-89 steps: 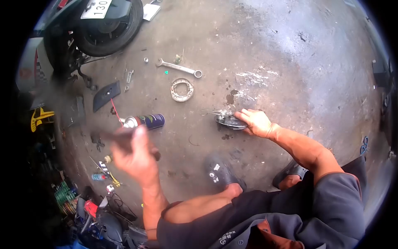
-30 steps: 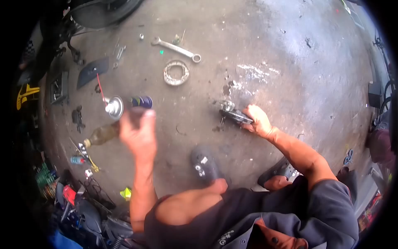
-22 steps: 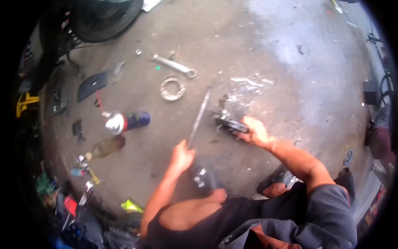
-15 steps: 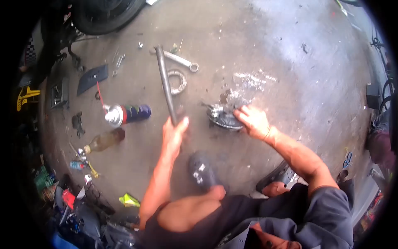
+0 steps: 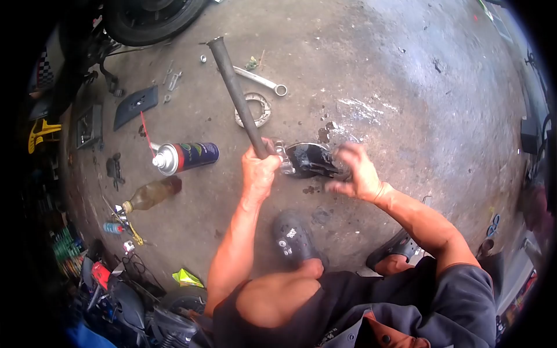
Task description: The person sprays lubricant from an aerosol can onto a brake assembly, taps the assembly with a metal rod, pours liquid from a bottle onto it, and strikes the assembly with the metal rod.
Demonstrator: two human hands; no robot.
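My left hand (image 5: 259, 171) is closed round the lower end of a long dark metal bar (image 5: 235, 93), which slants up and left over the floor. Close beside that hand is a round black brake plate (image 5: 313, 160) with a silver bracket on its left side; whether the hand touches the bracket is hard to tell. At the plate's right edge my right hand (image 5: 358, 174) has thumb and fingers spread, slightly blurred by motion. Beneath the bar lies a ring of brake shoes (image 5: 261, 110), with a ring spanner (image 5: 258, 79) beyond it.
On the left lie a spray can (image 5: 184, 158) with a red straw, a murky bottle (image 5: 152, 193) and a dark flat panel (image 5: 136, 107). A tyre (image 5: 152, 26) stands at the top left. My clog (image 5: 292, 236) is just below the plate. Wet spots mark the concrete.
The bar has swung nearer, and my left hand has moved right, up to the plate. The plate now shows its black face more. My right hand has come off its top and spread.
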